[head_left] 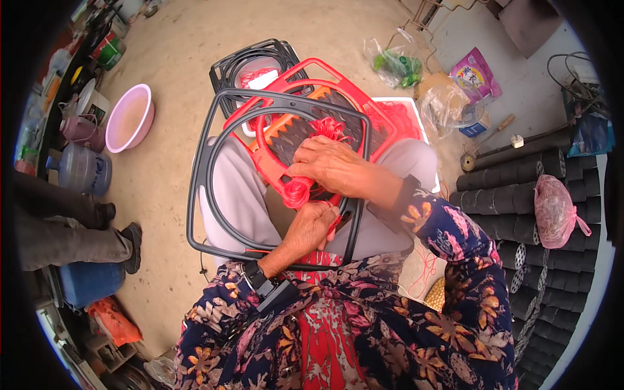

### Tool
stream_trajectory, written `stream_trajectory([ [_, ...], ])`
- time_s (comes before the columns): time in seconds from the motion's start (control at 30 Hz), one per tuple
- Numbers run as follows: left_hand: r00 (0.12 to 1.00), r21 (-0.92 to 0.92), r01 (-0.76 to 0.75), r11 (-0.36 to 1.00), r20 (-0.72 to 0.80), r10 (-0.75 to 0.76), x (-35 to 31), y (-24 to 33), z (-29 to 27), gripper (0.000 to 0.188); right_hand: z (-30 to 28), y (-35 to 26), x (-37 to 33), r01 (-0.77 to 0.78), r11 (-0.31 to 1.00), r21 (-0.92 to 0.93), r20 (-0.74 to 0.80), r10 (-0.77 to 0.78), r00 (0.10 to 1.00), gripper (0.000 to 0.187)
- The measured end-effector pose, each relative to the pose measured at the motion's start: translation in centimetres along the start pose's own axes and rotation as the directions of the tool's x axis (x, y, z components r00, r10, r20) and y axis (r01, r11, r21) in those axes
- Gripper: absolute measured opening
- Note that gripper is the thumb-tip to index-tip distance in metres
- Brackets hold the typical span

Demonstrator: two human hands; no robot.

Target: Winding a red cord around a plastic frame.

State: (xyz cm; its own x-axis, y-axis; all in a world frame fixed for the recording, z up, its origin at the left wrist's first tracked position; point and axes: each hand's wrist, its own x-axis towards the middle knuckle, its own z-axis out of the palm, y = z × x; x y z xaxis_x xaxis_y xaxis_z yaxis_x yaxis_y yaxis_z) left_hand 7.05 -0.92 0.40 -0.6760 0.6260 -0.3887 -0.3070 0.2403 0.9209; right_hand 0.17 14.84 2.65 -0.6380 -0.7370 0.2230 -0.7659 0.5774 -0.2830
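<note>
A black plastic frame (209, 188) with a ring inside it rests across my lap. Behind it lies a red frame (316, 64) of similar shape, over a dark zigzag-edged piece with orange edging (286, 130). My left hand (311, 227) is closed at the lower right part of the black frame, with red cord showing at its fingers. Above it, my right hand (328, 164) curls its fingers down against a bundle of red cord (297, 193); its fingertips are partly hidden. A loose red tuft (329, 128) sticks out beyond my right hand.
More black frames (227, 62) and a white box of red cord (406, 110) lie ahead. At left are a pink basin (130, 118), a water jug (84, 169) and another person's legs (84, 244). Black cylinders (507, 195) are stacked at right, beneath a pink bag (554, 211).
</note>
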Motion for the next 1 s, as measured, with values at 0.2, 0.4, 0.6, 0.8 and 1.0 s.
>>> stream_trajectory([
  [0.2, 0.999, -0.050, -0.033, 0.998, -0.014, 0.032, -0.5, -0.6, 0.1, 0.035, 1.3, 1.7, -0.3, 0.044, 0.963, -0.266, 0.203, 0.011, 0.979, 0.014],
  [0.4, 1.000, -0.095, -0.006, 0.995, -0.006, 0.006, -0.8, -0.3, 0.0, 0.032, 0.4, 0.5, -0.3, 0.098, 0.952, -0.291, 0.308, -0.004, 0.951, 0.012],
  [0.6, 0.998, -0.034, -0.059, 0.998, -0.010, 0.059, -1.0, -0.3, 0.1, 0.031, 0.9, -0.3, -0.8, 0.111, 0.923, -0.367, 0.373, 0.037, 0.927, 0.011],
  [0.8, 0.999, -0.023, -0.038, 0.999, -0.035, 0.038, -0.6, -0.5, 0.0, 0.029, -1.4, -0.2, -0.2, -0.144, 0.982, 0.119, 0.576, 0.050, 0.816, 0.012],
  [1.0, 0.994, -0.178, -0.088, 0.980, -0.078, 0.075, 1.3, -0.7, -1.7, 0.030, -4.4, -2.7, -2.6, -0.289, 0.764, 0.576, -0.086, 0.408, 0.909, 0.009],
])
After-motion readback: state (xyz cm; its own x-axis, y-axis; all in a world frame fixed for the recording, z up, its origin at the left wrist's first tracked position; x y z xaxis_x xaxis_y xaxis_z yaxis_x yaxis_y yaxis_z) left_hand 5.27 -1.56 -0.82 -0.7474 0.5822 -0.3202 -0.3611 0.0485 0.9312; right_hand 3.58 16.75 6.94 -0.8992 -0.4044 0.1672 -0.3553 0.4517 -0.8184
